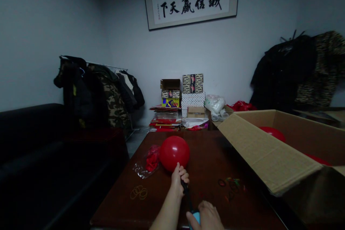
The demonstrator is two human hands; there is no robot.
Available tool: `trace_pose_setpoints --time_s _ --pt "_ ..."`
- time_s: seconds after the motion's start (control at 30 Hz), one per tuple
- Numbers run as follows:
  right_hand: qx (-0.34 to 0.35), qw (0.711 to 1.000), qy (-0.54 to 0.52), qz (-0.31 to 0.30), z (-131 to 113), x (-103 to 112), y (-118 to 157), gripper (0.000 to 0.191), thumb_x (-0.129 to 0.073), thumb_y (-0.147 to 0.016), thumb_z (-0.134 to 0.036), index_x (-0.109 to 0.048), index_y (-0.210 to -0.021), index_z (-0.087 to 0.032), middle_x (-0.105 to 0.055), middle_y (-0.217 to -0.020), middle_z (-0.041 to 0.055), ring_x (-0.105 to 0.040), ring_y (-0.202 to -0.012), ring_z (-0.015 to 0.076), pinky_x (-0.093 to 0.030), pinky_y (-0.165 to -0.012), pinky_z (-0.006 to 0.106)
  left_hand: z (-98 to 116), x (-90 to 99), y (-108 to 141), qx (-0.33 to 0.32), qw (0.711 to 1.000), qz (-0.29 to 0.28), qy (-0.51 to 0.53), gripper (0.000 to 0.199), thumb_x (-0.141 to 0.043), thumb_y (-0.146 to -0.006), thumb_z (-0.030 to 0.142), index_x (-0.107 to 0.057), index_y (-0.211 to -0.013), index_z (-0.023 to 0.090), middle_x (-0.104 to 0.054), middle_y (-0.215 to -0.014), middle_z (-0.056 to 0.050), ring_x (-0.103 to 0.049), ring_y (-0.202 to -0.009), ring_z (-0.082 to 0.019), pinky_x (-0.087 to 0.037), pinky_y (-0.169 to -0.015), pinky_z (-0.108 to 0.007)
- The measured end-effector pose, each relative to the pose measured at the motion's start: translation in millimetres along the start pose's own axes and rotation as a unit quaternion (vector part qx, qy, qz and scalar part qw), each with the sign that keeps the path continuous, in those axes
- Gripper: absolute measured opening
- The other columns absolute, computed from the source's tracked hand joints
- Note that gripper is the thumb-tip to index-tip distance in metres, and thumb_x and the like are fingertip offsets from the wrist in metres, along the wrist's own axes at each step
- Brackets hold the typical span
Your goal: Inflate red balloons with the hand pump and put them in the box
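Note:
A round, inflated red balloon point(174, 153) sits over the table. At its base my left hand point(179, 178) is closed around the balloon's neck and the black nozzle end of a hand pump point(188, 197). Low in the view, my right hand point(207, 216) wraps the pump's light blue part; some of its fingers are cut off by the frame's lower edge. To the left of the balloon lies a clear plastic bag point(147, 163) with red balloons in it.
Yellowish rubber bands point(138, 192) lie on the brown table point(121, 201) at left, coloured bands point(232, 185) at right. An open cardboard box point(269, 154) holding red balloons stands at the right. Stacked boxes point(193, 104) stand behind, a black sofa point(35, 143) at left.

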State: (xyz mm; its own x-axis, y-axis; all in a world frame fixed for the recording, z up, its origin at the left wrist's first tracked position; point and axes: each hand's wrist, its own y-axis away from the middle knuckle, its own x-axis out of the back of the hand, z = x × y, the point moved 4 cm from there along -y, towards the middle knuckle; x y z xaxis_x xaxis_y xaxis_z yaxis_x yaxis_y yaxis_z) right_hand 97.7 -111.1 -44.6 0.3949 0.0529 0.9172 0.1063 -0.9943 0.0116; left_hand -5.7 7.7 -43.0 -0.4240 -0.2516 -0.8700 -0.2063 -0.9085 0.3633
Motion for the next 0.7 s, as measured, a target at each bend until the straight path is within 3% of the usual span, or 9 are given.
trace_pose_setpoints --time_s 0.3,0.47,0.6,0.7 --pt "-0.013 1.000 -0.006 0.013 -20.7 25.6 -18.0 0.055 -0.034 -0.092 -0.051 -0.066 -0.105 -0.008 -0.064 -0.111 0.0178 -0.055 -0.112 0.0309 -0.034 -0.102 0.048 -14.5 8.4 8.1 0.005 0.997 0.005 -0.072 0.038 -0.062 -0.083 0.042 -0.038 -0.064 0.020 -0.030 -0.045 0.010 -0.027 -0.033 -0.005 -0.016 -0.035 -0.016" --pt "-0.032 0.998 0.033 0.031 -21.8 15.1 -12.3 0.053 -0.036 -0.091 -0.050 -0.068 -0.107 -0.011 -0.063 -0.119 0.0188 -0.051 -0.120 0.0318 -0.031 -0.106 0.049 -6.9 6.8 4.3 -0.029 0.993 0.016 -0.113 0.038 -0.063 -0.082 0.045 -0.038 -0.065 0.021 -0.029 -0.045 0.010 -0.025 -0.033 -0.005 -0.014 -0.036 -0.017" --pt "-0.029 0.997 0.071 0.007 -14.0 4.5 -0.7 0.057 -0.042 -0.087 -0.052 -0.065 -0.114 -0.008 -0.054 -0.133 0.0220 -0.043 -0.129 0.0350 -0.023 -0.110 0.053 -0.2 3.7 -3.1 -0.034 0.994 0.025 -0.105 0.037 -0.056 -0.087 0.042 -0.035 -0.064 0.021 -0.027 -0.045 0.011 -0.025 -0.032 -0.005 -0.014 -0.036 -0.016" --pt "-0.033 0.997 0.071 -0.015 0.2 -4.6 11.3 0.059 -0.040 -0.087 -0.053 -0.065 -0.116 -0.009 -0.055 -0.132 0.0210 -0.046 -0.127 0.0347 -0.029 -0.108 0.053 5.4 3.4 -8.1 -0.024 0.995 0.038 -0.091 0.036 -0.052 -0.089 0.039 -0.034 -0.064 0.021 -0.027 -0.044 0.011 -0.025 -0.031 -0.005 -0.014 -0.036 -0.016"
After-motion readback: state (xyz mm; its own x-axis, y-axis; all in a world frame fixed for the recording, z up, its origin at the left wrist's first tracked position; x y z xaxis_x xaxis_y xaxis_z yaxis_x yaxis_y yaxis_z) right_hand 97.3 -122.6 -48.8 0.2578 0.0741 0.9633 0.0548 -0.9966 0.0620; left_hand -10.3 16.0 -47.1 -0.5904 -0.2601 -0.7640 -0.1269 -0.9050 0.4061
